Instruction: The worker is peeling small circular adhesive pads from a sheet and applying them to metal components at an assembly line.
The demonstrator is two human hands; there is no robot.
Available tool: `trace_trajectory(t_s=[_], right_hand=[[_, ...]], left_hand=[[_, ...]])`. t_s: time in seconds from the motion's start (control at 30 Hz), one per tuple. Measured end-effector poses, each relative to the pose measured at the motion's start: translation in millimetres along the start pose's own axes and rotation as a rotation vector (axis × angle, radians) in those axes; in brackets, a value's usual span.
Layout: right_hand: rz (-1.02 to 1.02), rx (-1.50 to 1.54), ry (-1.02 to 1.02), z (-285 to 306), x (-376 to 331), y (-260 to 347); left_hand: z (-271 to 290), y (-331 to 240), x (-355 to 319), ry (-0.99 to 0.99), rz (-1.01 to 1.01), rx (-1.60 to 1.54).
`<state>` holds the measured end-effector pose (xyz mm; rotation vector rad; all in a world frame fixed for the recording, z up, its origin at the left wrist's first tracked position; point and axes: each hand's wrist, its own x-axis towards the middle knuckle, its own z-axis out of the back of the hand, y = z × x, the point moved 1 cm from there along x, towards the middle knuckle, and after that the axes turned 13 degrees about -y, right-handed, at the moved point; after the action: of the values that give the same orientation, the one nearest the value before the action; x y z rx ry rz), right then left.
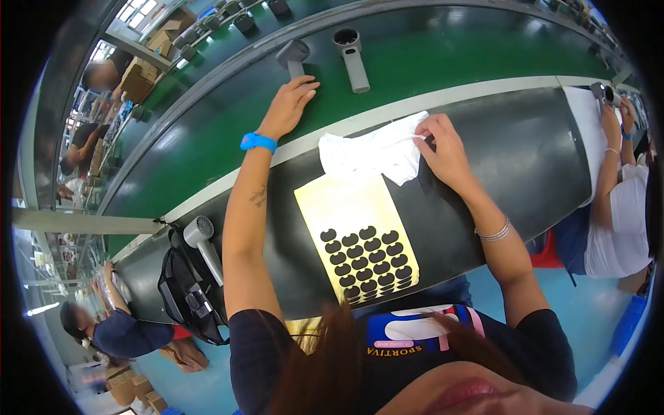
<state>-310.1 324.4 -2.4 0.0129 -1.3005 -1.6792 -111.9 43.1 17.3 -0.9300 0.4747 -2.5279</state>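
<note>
My left hand point(288, 105) reaches out over the green conveyor belt point(429, 59), fingers apart, just below a grey handheld fan point(293, 57) lying there. It holds nothing. My right hand point(443, 149) rests on the black worktable point(526, 173) and pinches the edge of a white cloth point(370, 155). A second grey fan point(351, 57) lies on the belt to the right of the first. Below the cloth lies a cream sheet point(356, 232) carrying several black stickers.
A white handheld fan point(203, 243) lies on a black bag point(187, 290) at the table's left end. A person at the right holds another fan point(604, 93); another person works at the lower left. Cardboard boxes point(142, 76) stand beyond the belt.
</note>
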Motion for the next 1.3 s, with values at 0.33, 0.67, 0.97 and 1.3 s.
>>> trace_trajectory(t_s=[0.33,0.67,0.97,1.3], right_hand=[[0.026,-0.028,0.023,-6,0,-3],[0.13,-0.11,-0.003,-2,1,-13],[0.053,0.057,0.343,4,-92,94],[0.124,-0.091,0.285,-13,-108,98]], left_hand=[[-44,-63,15,-0.205,0.146,0.446],[5,-62,52,-0.527,0.53,-0.224],[97,-203,-84,-0.493,0.185,-0.564],[69,-196,-149,-0.434,0.219,-0.56]])
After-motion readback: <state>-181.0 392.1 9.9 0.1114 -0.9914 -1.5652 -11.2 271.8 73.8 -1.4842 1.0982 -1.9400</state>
